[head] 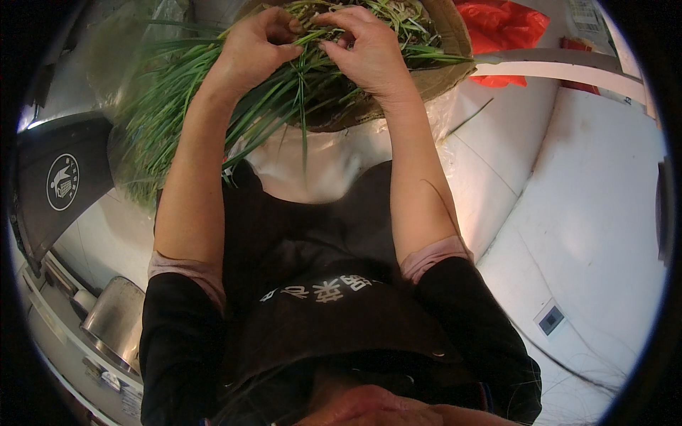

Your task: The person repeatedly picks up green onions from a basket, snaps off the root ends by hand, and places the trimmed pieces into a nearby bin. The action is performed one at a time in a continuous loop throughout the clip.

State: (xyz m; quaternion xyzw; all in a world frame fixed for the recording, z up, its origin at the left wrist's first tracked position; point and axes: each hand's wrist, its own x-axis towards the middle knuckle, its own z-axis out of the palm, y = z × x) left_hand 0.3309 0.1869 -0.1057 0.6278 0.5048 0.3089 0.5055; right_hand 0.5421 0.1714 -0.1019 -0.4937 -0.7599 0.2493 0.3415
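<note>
My left hand is at the top of the view, thumb and fingers around a few thin green stalks, probably chives or scallions. Long leaves hang down beside its thumb. Facing it, my right hand has its thumb and forefinger tips at the same stalks; whether they pinch them is unclear. Under both hands lies a brown cloth or sack with loose stalks and trimmings on it. A thick bunch of long green leaves spreads to the left below my left forearm.
Clear plastic sheeting lies by the leaves. A red plastic bag is at the upper right, behind a pale curved bar. At left are a black bin-like container with a printed symbol and a metal pot. White tiles border the right.
</note>
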